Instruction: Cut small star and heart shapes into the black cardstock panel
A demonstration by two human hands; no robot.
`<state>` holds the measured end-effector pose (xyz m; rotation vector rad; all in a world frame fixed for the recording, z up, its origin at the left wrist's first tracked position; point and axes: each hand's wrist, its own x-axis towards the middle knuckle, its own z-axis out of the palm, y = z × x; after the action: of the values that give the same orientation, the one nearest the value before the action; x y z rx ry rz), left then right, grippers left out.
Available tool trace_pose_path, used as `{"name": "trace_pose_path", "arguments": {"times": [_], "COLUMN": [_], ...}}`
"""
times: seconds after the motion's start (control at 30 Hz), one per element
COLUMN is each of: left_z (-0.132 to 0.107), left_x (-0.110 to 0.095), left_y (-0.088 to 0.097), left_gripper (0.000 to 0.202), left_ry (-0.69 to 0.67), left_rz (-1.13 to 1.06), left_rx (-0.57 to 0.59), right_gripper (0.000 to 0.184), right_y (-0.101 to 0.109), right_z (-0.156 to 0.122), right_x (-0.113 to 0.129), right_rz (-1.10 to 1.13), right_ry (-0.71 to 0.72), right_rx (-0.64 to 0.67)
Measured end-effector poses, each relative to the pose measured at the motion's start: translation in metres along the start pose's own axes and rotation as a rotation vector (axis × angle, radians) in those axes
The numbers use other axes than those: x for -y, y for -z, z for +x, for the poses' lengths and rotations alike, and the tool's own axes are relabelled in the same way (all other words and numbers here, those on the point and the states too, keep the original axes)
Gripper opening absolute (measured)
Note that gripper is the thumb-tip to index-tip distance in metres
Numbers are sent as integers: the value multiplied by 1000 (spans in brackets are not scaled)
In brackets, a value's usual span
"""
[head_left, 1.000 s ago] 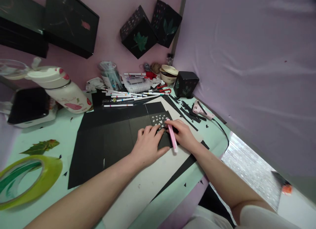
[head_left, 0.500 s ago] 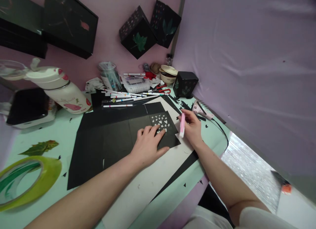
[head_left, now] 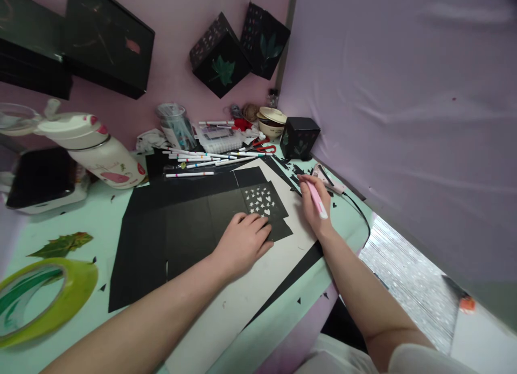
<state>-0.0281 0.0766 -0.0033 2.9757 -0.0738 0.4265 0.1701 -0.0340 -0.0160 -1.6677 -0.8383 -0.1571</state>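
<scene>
A sheet of black card lies on white paper, creased into panels. Its right end carries several small star- and heart-shaped cutouts with white showing through. My left hand lies flat on the card just below those shapes, fingers stretched out and holding nothing. To the right of the card, my right hand is closed around a pink craft knife with a white end. The white end points down toward my wrist; the other tip is hidden by my fingers.
Markers, red-handled scissors and a pink glue gun with a cord lie behind and right. Left stand a white bottle, a leaf and a yellow-green tape roll. Black boxes hang on the wall.
My left hand has slid down a little, uncovering more cutouts. The craft knife has tilted in my right hand, its white end swinging right toward my wrist. The view has shifted slightly.
</scene>
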Motion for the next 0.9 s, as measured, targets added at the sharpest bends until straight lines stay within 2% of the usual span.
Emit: {"name": "trace_pose_path", "arguments": {"times": [0.13,0.23,0.33,0.43,0.67,0.9], "left_z": [-2,-3,-2,-2,-3,-2], "left_x": [-4,-7,-8,-8,-7,-12], "left_y": [0,1,0,-4,-5,1], "left_gripper": [23,23,23,27,43,37], "left_ry": [-241,-308,-275,-201,-124,-82], "left_rz": [-20,-31,-45,-63,-62,-46], "left_rx": [-60,-82,-95,-80,54,94], "right_gripper": [22,24,27,29,25,16], "right_y": [-2,-2,-2,-1,-3,-5], "right_z": [-2,-4,-4,-3,-3,-6], "right_x": [2,3,2,1,0,0], "right_rz": [52,104,127,88,22,5], "right_ry": [-25,-67,-116,-88,-84,-60], "right_rx": [107,180,261,315,302,280]}}
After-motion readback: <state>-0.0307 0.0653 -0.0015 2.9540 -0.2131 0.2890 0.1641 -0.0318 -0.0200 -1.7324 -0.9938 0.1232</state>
